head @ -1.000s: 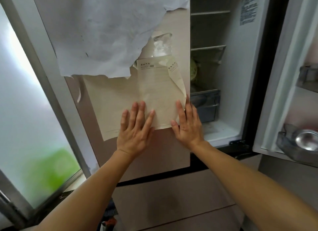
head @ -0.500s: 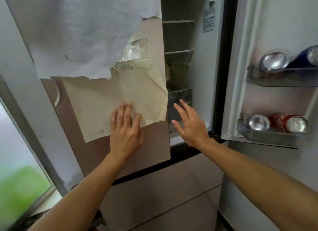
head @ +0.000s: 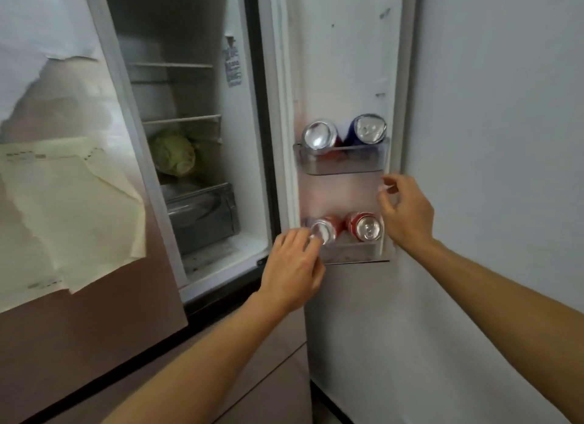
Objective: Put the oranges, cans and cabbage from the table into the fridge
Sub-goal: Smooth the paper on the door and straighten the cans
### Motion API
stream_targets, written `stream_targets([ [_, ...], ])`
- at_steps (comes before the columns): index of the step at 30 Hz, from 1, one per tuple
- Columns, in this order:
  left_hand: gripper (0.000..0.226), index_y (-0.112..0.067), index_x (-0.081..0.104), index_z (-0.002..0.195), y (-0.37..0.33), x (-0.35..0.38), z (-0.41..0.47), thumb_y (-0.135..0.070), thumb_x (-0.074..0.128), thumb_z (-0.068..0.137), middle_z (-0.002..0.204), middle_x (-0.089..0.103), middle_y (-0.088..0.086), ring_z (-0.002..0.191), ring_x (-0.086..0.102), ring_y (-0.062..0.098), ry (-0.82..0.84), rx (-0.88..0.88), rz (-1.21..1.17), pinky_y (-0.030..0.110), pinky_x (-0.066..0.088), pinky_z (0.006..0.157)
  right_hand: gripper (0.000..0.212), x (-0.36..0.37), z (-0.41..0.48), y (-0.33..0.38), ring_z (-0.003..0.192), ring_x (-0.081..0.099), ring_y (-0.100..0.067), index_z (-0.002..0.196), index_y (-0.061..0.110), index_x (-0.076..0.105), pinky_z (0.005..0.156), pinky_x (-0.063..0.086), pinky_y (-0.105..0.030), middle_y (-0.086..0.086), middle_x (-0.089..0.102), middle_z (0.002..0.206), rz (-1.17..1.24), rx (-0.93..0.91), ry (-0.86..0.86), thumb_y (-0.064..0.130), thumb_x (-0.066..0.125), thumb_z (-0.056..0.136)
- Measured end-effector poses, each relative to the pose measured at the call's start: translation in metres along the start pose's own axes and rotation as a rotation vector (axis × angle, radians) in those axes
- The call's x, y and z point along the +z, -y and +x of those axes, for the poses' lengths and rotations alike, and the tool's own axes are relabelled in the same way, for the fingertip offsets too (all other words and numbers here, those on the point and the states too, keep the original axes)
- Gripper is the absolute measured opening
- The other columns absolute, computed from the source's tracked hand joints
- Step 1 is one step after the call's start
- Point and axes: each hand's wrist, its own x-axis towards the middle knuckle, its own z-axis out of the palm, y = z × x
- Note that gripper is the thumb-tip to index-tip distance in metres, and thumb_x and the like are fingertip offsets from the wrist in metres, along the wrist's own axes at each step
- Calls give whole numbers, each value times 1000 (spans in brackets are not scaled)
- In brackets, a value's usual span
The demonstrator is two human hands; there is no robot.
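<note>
Cans (head: 319,135) are sitting in the door racks (head: 341,162), cabbage (head: 173,154) on a fridge shelf (head: 210,177). Your left hand (head: 294,275) is touching the lower left can (head: 327,229), fingers (head: 301,238) curled, grip unclear; your right hand (head: 406,211) is hovering, fingers apart.

**Bright metal, clear plastic and creased paper at the open fridge**

The upper cans (head: 319,135) and lower cans (head: 365,227) had bare, mirror-bright metal tops and glossy painted sides, red or blue. They sat in an upper door shelf (head: 341,162) and a lower door shelf (head: 350,253) of smoky clear plastic. The fridge liner (head: 240,170) looked like smooth white plastic with a faint sheen, and the drawer (head: 202,215) was translucent grey plastic. The cabbage (head: 172,154) was matt, with veined leaves. The paper sheets (head: 63,202) were matt, creased and torn at the edges, and lay on a smooth, satin brown left door (head: 94,328). The wall (head: 505,139) was matt paint.
</note>
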Motion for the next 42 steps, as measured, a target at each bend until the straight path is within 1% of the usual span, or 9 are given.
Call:
stream_targets([
  [6, 56, -19, 42, 136, -50, 57, 62, -40, 56, 86, 134, 47, 9, 125, 44, 29, 106, -13, 47, 45, 29, 112, 32, -7, 52, -81, 103, 59, -27, 123, 13, 55, 85, 43, -33, -9, 62, 118, 42, 273, 50, 32, 45, 98],
  [11, 69, -19, 25, 150, -56, 90, 70, -52, 43, 92, 138, 51, 7, 137, 36, 28, 133, -80, 132, 48, 8, 118, 54, 24, 79, -115, 108, 56, -36, 117, 5, 59, 86, 41, -35, -19, 62, 118, 207, 403, 216, 49, 31, 100],
  [14, 68, -13, 25, 149, -54, 92, 62, -47, 41, 92, 132, 58, 5, 137, 38, 27, 150, -62, 158, 52, 16, 118, 71, 41, 80, -117, 125, 48, -35, 136, 11, 49, 106, 35, -44, -17, 52, 137, 302, 576, 323, 62, 18, 97],
  [19, 65, -12, 25, 150, -53, 88, 54, -42, 41, 94, 143, 50, 4, 144, 25, 25, 232, -81, 183, 53, 15, 118, 73, 44, 67, -118, 134, 40, -32, 144, 13, 39, 113, 28, -45, -13, 42, 147, 398, 648, 371, 64, 20, 96],
  [27, 70, -14, 6, 153, -58, 54, 14, -34, 45, 99, 159, 20, 4, 143, -10, 12, 245, -204, 52, 34, -3, 116, 51, 12, 21, -88, 105, 52, -18, 132, 7, 53, 89, 39, -27, -6, 58, 124, 507, 529, 322, 45, 38, 100],
  [31, 75, -16, 5, 153, -52, 24, -13, -32, 50, 96, 160, 13, 6, 148, 9, 19, 276, -322, -29, 34, 13, 118, 56, -7, -13, -60, 113, 53, -19, 136, 8, 50, 90, 40, -25, -6, 54, 129, 416, 439, 240, 46, 50, 96],
  [35, 70, -17, 17, 152, -37, -2, -48, -31, 54, 94, 155, 28, 6, 139, 33, 21, 300, -406, -43, 37, 34, 112, 37, -25, -49, -19, 95, 52, -12, 118, 14, 57, 77, 39, -25, 0, 56, 111, 350, 378, 211, 42, 53, 95],
  [37, 62, -17, 27, 147, -31, -17, -61, -29, 55, 92, 144, 42, 5, 125, 46, 19, 289, -426, -48, 33, 44, 100, 30, -29, -65, -4, 92, 53, -12, 110, 18, 56, 74, 39, -25, 4, 53, 109, 300, 325, 215, 44, 52, 95],
  [42, 48, -21, 39, 137, -18, -50, -89, -28, 55, 92, 130, 50, 0, 109, 53, 16, 230, -449, -15, 29, 48, 87, 24, -28, -91, 20, 87, 58, -13, 113, 20, 53, 71, 46, -26, 6, 58, 96, 341, 228, 239, 38, 48, 98],
])
